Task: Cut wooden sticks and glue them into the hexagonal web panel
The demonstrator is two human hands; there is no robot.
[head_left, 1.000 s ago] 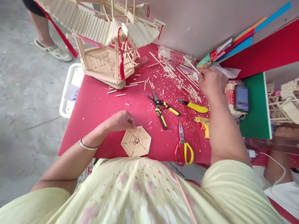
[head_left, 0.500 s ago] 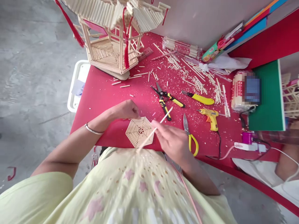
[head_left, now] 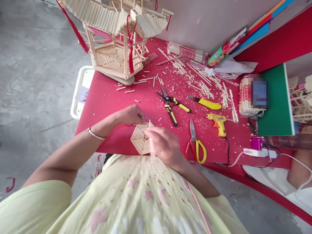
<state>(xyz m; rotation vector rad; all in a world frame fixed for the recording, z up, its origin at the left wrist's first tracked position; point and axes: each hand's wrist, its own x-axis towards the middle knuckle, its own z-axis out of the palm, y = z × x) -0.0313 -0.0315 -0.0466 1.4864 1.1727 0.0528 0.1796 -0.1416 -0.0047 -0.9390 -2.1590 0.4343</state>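
1. Wooden hexagon panel point(head_left: 140, 139) lies at the near edge of the red bench point(head_left: 109, 97); our left hand point(head_left: 133, 114) pins its far corner with closed fingers, and our right hand point(head_left: 162, 146) pinches a thin stick point(head_left: 150, 136) upright over it.
2. We judge the panel could tip off that edge if we press hard, as it partly overhangs.
3. The stick could land askew, since our right hand hides the panel's right half.
4. The open scissors point(head_left: 195, 144) lie just beside our right wrist; a sideways move might catch them.
5. Half a second ago the stick slanted toward the pliers point(head_left: 170, 105); now it stands nearly vertical, and our right hand has slid left over the panel.
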